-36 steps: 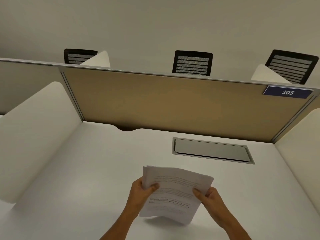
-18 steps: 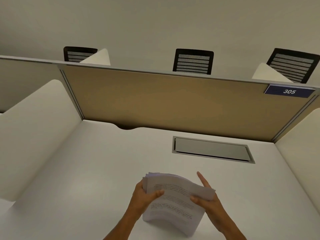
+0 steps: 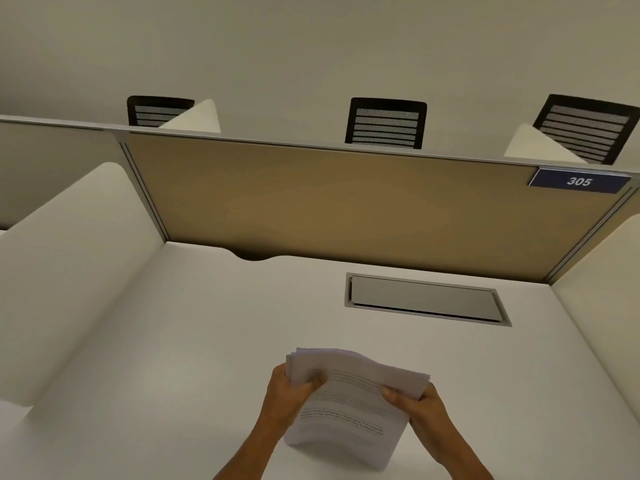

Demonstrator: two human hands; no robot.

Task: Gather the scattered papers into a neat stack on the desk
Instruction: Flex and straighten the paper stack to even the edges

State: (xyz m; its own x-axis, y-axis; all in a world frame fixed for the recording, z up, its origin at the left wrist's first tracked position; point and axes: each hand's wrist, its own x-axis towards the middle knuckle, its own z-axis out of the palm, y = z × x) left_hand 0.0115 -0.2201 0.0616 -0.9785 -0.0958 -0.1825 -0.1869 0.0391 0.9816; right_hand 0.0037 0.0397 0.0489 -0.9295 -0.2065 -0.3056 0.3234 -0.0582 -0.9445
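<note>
Squaring step. Left hand [image 3: 290, 393] and right hand [image 3: 420, 405] each in a clamped grip on papers [image 3: 349, 403], bowed between them, lower edge near table [image 3: 173, 341]. Next: tap edges flush, lay flat.

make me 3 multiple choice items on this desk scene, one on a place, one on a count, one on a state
1. Where is the metal flap set?
A. in the desk, right of centre, near the partition
B. on the left side wall
C. under the papers

2. How many chairs show beyond the partition?
A. one
B. three
C. five

3. How are the papers held?
A. flat, untouched
B. by the left hand only
C. by both hands, bowed

Key: 1 A, it lies flush in the desk. 2 B, three black backs. 3 C, left hand and right hand pinch opposite edges.
</note>
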